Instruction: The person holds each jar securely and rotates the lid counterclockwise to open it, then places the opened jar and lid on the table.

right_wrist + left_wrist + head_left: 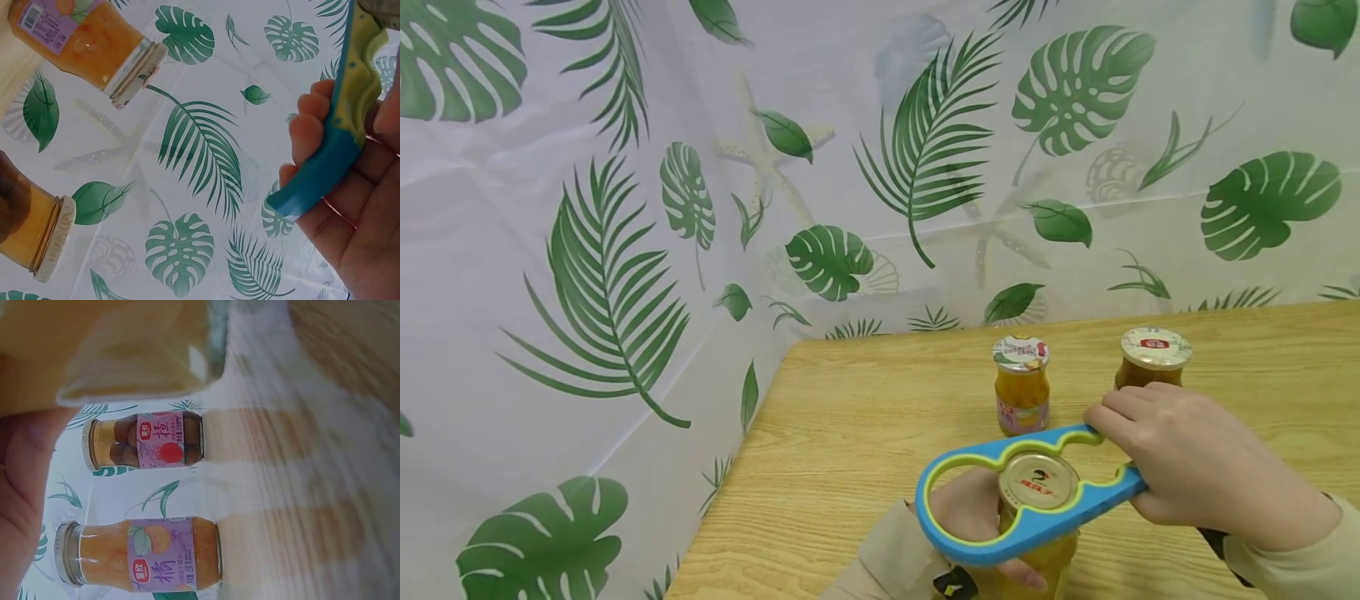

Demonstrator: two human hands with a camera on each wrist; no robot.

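Note:
My left hand (967,504) grips a glass jar (1052,562) with yellowish contents and a gold lid (1037,481), above the wooden table. Around that lid lies a blue jar opener (1037,533) with a lime-green scalloped inner edge. My right hand (1202,467) holds the opener's far end, its fingers curled round the handle (331,162) in the right wrist view. Seen from the left wrist, the jar's glass base (137,356) hangs close to the camera beside part of my left hand (25,481). The opener hides part of the left hand.
A jar of orange fruit (1021,396) stands on the wooden table (850,417) behind the opener. To its right is a jar of dark round fruit (1153,354), partly covered by my right hand. A leaf-patterned sheet (850,167) hangs behind and at the left.

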